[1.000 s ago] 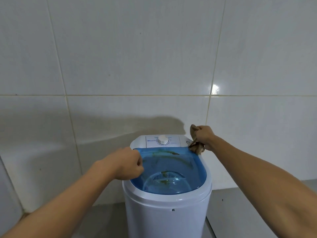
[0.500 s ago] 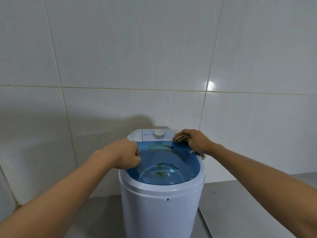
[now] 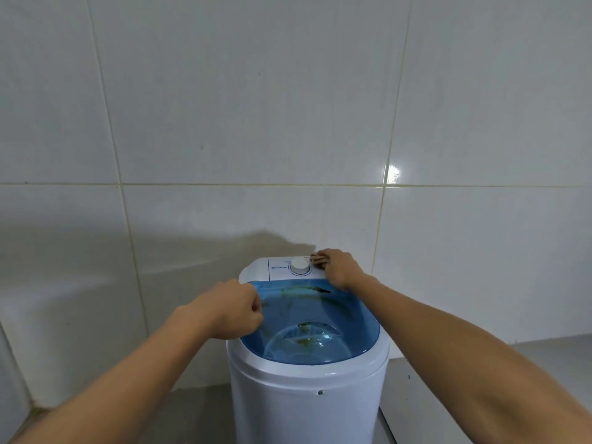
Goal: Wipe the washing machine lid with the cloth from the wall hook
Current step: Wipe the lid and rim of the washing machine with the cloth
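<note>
A small white washing machine stands against the tiled wall, with a translucent blue lid and a white control panel with a round dial at the back. My right hand presses a brown cloth on the control panel, just right of the dial; most of the cloth is hidden under the fingers. My left hand is curled into a fist on the lid's left edge; whether it pinches the rim is unclear.
White wall tiles rise close behind the machine. A grey floor or ledge runs to its right, and a wall corner sits at the far left.
My right hand has slid the cloth from the lid's back right edge up onto the control panel beside the dial. The left hand stays on the lid's left edge.
</note>
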